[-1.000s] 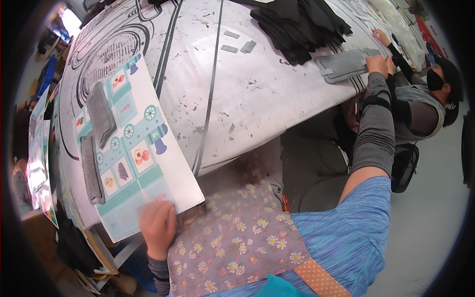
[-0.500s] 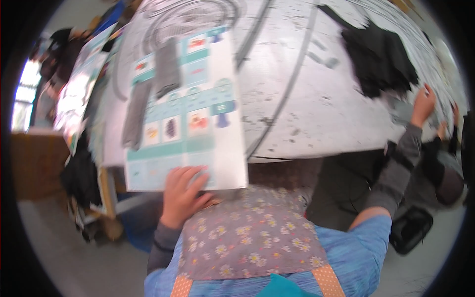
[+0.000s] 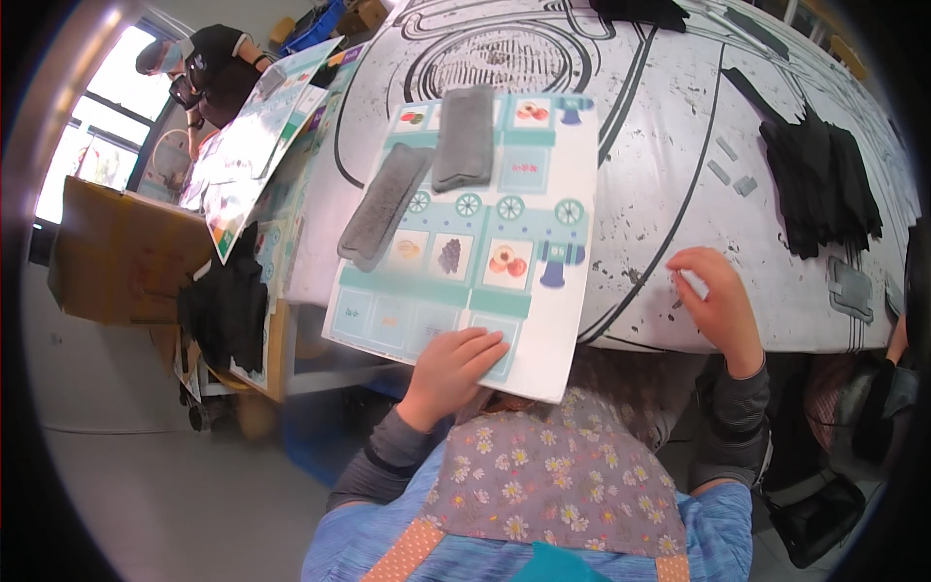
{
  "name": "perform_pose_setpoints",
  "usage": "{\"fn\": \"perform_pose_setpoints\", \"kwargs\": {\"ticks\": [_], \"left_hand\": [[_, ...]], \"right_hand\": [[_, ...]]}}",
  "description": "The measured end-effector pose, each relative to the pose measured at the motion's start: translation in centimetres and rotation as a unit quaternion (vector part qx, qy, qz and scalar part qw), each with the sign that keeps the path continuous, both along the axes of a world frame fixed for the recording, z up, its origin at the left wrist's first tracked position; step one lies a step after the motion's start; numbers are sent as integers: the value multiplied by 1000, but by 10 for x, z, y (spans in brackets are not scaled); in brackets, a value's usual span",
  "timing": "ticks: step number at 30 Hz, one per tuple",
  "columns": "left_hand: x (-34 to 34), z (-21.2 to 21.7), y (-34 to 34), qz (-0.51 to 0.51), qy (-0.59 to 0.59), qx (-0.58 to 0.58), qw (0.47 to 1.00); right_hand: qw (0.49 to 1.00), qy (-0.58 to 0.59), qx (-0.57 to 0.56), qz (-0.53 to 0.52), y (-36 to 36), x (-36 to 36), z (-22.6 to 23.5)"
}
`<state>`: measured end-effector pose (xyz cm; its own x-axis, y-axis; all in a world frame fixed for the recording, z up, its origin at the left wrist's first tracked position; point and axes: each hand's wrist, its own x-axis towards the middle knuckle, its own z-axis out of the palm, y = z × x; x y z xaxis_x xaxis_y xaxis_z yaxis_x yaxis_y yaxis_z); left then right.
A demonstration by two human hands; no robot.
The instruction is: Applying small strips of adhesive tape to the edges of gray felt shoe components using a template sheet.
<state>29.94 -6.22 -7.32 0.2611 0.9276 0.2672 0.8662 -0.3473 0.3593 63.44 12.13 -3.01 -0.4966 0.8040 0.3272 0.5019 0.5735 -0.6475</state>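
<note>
My left hand (image 3: pixel 454 376) lies with its fingers flat on the near edge of a printed board (image 3: pixel 580 320) with fruit pictures and pale teal panels. Two grey padded fabric strips rest on that board: an upright one (image 3: pixel 465 141) at the top and a slanted one (image 3: pixel 386 206) on its left side. Over the table's near edge, to the right of the board, is my right hand (image 3: pixel 720 303). Its thumb and forefinger are curved apart, with nothing visible between them.
The white table (image 3: pixel 650 233) has black line drawings. On its right lie a heap of black cloth (image 3: pixel 824 179), small grey pieces (image 3: pixel 720 171) and a grey pad (image 3: pixel 850 289). More boards (image 3: pixel 254 145), a cardboard box (image 3: pixel 116 254) and another person (image 3: pixel 218 73) are at left.
My right hand has come away from the far right, back toward the board. The view has swung left, so the board appears farther right. My left hand stays on it.
</note>
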Motion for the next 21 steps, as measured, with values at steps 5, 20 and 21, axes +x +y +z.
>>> {"fn": "perform_pose_setpoints", "kwargs": {"ticks": [5, 20, 21], "left_hand": [[-92, 19, -18, -26, 51, -107, 993], [-54, 49, 1, 3, 75, -92, 993], [-41, 41, 9, 0, 66, -103, 992]], "right_hand": [[992, -98, 25, 70, 13, -17, 7], [978, -201, 44, 25, -12, -60, -18], [978, -203, 44, 23, -12, -59, -16]]}}
